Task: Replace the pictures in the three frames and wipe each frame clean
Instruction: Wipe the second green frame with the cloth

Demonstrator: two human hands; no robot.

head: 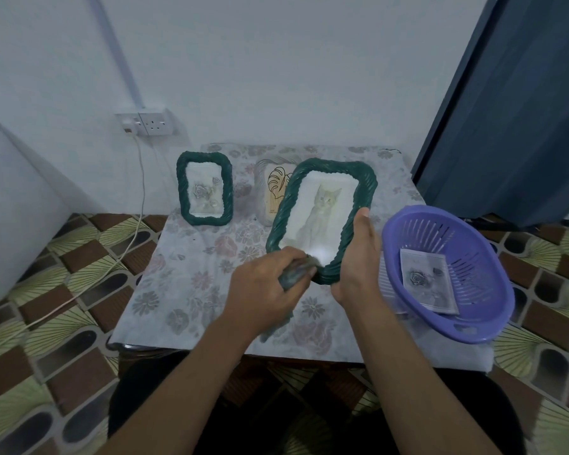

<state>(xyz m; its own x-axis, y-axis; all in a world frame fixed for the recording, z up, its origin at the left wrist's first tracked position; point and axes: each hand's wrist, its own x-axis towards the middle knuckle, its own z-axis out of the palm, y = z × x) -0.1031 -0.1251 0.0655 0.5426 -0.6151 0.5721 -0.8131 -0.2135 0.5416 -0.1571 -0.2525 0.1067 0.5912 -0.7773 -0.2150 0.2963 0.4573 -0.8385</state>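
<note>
A large green twisted-wicker picture frame point(322, 218) with a cat picture under its glass is held tilted above the middle of the desk point(191, 277), which is covered by a floral cloth. Its 3 o'clock rim is gripped by the fingers and thumb of the right hand point(358, 257). A crumpled grey-blue cloth point(296, 272) is clenched in the closed fingers of the left hand point(263, 287) and pressed against the frame's 6 o'clock corner. A smaller green wicker frame point(205, 188) showing a rose picture is stood upright at 10 o'clock. A pale frame with a leaf drawing point(273, 192) is seen at 12 o'clock, partly hidden behind the held frame. At 3 o'clock, a round purple slotted plastic basket point(473, 244) is set on the desk's edge, with a loose rose picture point(426, 280) inside.
</note>
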